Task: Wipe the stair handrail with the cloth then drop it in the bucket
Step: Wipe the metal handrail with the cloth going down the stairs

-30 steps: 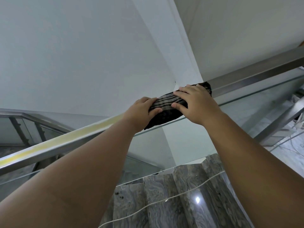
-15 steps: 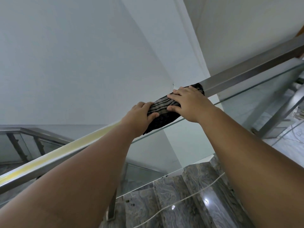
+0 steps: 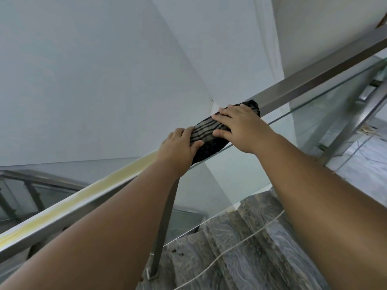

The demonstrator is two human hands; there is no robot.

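A dark striped cloth (image 3: 211, 137) is draped over the steel handrail (image 3: 314, 80), gripped at its lower end by the left hand (image 3: 178, 145) and pressed flat under the right hand (image 3: 240, 126), fingers straight.

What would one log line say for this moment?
step: wipe | left hand: grips dark striped cloth | right hand: rests on cloth | square steel handrail: under cloth | bucket: not in view
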